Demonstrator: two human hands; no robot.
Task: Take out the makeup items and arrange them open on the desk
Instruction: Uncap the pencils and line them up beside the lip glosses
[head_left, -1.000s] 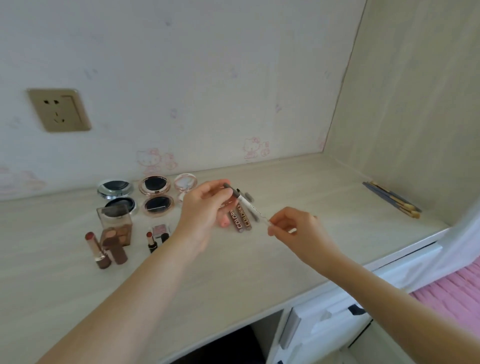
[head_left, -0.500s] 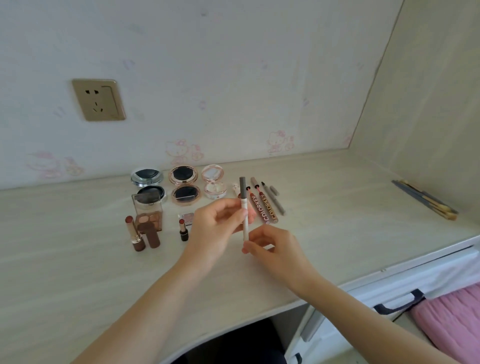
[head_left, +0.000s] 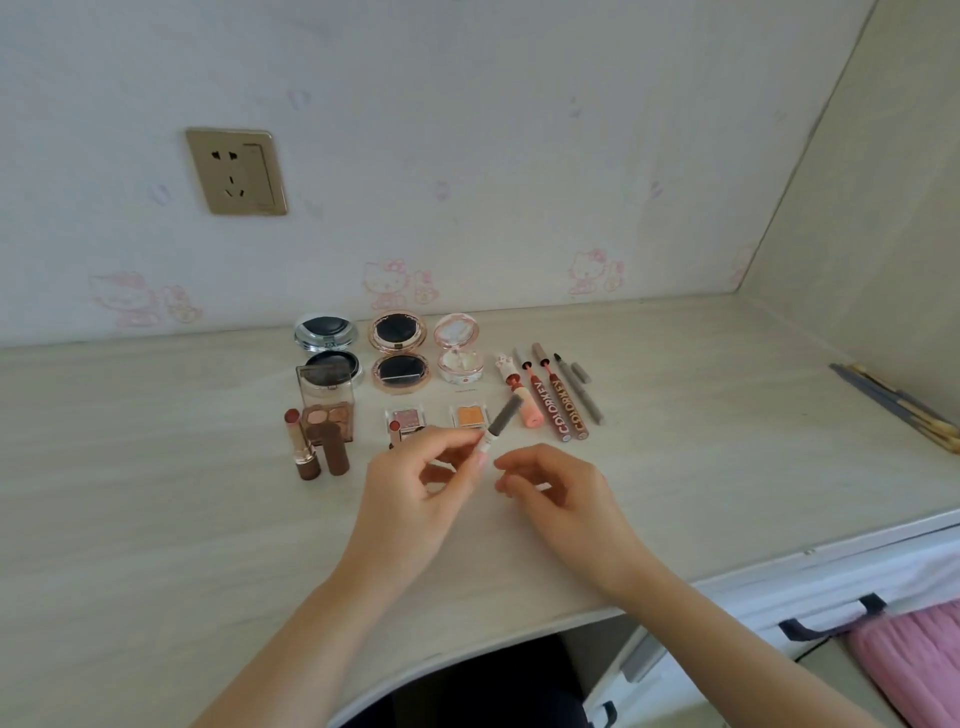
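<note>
Bare desk (head_left: 156, 493) left of lipsticks (head_left: 304, 441)

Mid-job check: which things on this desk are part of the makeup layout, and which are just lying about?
Job: pencil in left hand; right hand; open compacts; lipstick; COLORKEY tubes.
Lying about: wall socket; sticks at the desk's right edge.

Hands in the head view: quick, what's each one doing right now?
Left hand: pinches the white-and-grey makeup pen, tilted above the desk.
Right hand: fingers curled just beside the pen; whether it holds anything cannot be told.
</note>
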